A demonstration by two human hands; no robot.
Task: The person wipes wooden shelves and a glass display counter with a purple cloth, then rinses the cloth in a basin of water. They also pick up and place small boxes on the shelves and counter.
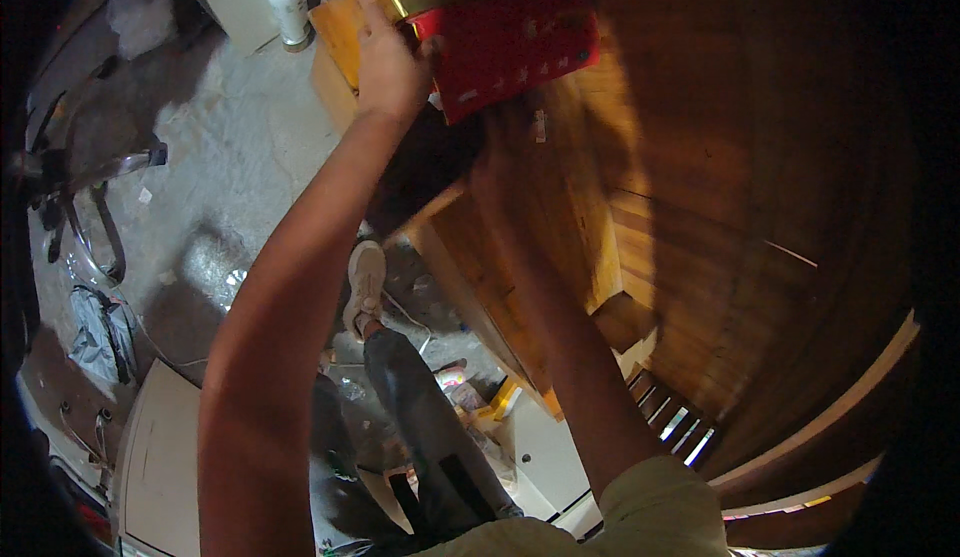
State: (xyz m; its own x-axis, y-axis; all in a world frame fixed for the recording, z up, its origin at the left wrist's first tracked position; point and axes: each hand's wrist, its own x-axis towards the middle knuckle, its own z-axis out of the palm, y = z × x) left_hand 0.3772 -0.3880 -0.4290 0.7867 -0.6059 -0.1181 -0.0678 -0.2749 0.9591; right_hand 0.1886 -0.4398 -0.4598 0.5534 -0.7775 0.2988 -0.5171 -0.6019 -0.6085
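Observation:
A flat red box [517, 51] with pale writing and gold trim is held out at the top of the view. My left hand [394, 66] grips its left end, thumb at the near corner and fingers stretched up along the gold-edged side. Below the lower edge of the box is my right hand [499, 141], in deep shadow; its fingers are too dark to make out. Under it stands an open-topped wooden compartment [480, 272], its inside partly hidden by my right forearm.
A white spray bottle [289, 9] stands beside a pale cabinet [232, 2] at upper left. Dark wooden panelling [735, 144] fills the right. On the concrete floor [255, 144] are a metal-tube frame [94, 234], a grey plastic bag [101, 332] and a cord. My shoe [366, 283] rests near the compartment.

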